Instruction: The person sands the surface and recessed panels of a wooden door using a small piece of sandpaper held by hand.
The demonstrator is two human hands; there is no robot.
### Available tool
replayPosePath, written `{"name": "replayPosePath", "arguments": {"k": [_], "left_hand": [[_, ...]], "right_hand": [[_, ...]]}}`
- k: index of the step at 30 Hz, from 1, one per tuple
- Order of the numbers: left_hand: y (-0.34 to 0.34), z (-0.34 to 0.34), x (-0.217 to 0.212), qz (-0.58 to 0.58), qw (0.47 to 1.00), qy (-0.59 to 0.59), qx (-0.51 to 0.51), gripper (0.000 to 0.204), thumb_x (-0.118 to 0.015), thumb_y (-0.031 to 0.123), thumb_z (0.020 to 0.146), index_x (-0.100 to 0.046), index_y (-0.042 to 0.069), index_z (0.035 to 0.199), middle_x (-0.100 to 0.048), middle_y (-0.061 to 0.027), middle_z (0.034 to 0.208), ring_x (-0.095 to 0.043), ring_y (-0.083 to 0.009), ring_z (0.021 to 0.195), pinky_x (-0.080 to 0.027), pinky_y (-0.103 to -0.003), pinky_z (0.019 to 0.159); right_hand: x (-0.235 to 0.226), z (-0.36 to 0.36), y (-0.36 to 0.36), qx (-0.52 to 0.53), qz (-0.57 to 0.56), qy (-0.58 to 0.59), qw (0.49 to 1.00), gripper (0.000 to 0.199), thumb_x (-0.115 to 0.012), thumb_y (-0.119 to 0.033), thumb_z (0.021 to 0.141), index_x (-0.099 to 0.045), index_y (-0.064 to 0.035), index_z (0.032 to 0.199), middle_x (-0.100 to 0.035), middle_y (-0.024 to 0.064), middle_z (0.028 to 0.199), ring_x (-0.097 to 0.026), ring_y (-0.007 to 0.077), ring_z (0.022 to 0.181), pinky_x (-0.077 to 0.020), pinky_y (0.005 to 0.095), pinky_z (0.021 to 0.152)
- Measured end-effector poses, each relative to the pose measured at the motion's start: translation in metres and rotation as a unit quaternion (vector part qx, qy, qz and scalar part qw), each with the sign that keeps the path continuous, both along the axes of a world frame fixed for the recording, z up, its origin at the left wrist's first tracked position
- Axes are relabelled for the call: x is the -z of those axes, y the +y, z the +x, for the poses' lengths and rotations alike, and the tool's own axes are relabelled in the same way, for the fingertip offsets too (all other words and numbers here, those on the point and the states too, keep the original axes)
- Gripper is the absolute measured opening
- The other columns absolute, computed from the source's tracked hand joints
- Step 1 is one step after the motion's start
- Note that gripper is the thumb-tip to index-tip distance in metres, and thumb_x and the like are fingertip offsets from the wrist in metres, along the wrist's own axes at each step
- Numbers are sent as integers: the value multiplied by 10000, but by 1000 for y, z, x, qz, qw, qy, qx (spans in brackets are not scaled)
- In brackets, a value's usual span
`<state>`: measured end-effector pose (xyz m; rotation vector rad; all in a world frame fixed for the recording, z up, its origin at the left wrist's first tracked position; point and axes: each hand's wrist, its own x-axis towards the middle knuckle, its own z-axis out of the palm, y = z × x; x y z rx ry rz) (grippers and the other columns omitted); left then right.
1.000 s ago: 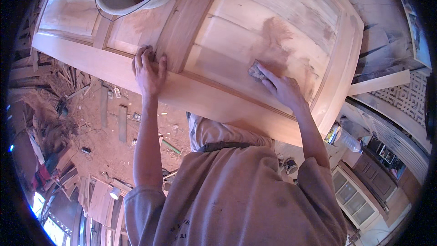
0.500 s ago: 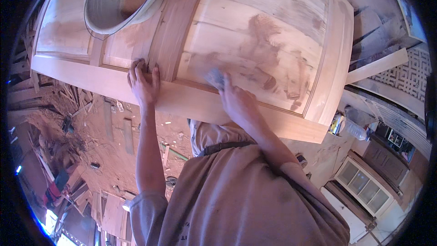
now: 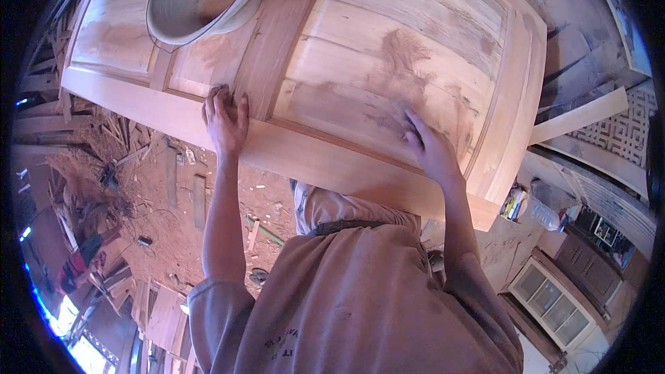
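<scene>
A large wooden panelled door (image 3: 346,159) lies flat in front of me, with brown dust or filler smeared over its right panel (image 3: 409,69). My right hand (image 3: 436,149) is over that panel, fingers closed on a flat grey piece (image 3: 400,108). Motion blurs this piece, so its exact kind is unclear. My left hand (image 3: 226,121) rests on the door's near rail beside the middle upright, thumb and fingers apart; its fingertips look dark. Beyond it, a pale bucket (image 3: 173,10) with a wire handle stands on the door, brown powder (image 3: 218,0) inside.
Wood scraps and sawdust (image 3: 97,173) cover the ground at the left. A plank (image 3: 582,116) juts out past the door's right end, near a patterned lattice panel (image 3: 620,118). A plastic bottle (image 3: 545,217) and a glazed wooden frame (image 3: 552,300) are at the lower right.
My right hand has swept rightward across the panel with the grey piece. My left hand stays on the near rail. The whole view has shifted slightly.
</scene>
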<state>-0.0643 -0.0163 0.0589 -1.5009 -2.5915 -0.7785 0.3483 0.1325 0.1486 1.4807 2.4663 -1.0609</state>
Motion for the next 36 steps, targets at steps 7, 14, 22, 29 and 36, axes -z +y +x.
{"name": "replayPosePath", "arguments": {"k": [7,14,22,29,36], "left_hand": [[3,5,-5,14,1000,-5,-1,443,-683,339,917,-591,33,1223,-582,-164,1282,-533,-360,1217,-369,-496,1080],[3,4,-1,4,1000,1,-6,445,-686,332,911,-596,26,1222,-588,-167,1280,-544,-358,1210,-380,-489,1075],[1,2,0,1,1000,17,-14,436,-683,328,914,-598,36,1227,-592,-154,1288,-554,-350,1207,-383,-479,1073],[2,-2,5,8,1000,21,-3,436,-689,315,912,-592,44,1239,-588,-154,1292,-533,-336,1236,-376,-481,1076],[0,0,2,9,1000,-3,-3,429,-688,320,912,-596,42,1226,-591,-153,1276,-541,-346,1211,-381,-487,1070]], "right_hand": [[-15,-143,25,-164,9,-42,985,407,-529,-194,992,-547,-208,1398,-698,228,867,-689,417,782,-567,511,703],[9,-102,24,-194,25,-36,980,450,-521,-138,965,-541,-225,1406,-687,256,866,-694,426,797,-573,534,715],[-12,-48,52,-132,36,-41,990,441,-488,-238,1017,-483,-229,1458,-681,271,879,-684,429,831,-543,560,733],[-2,-78,32,-132,16,-127,983,473,-487,-256,1024,-442,-227,1494,-668,296,887,-681,452,815,-548,559,699],[12,-5,13,-127,41,-50,990,549,-507,-245,1020,-359,-285,1547,-684,255,936,-694,428,795,-562,535,714]]}}
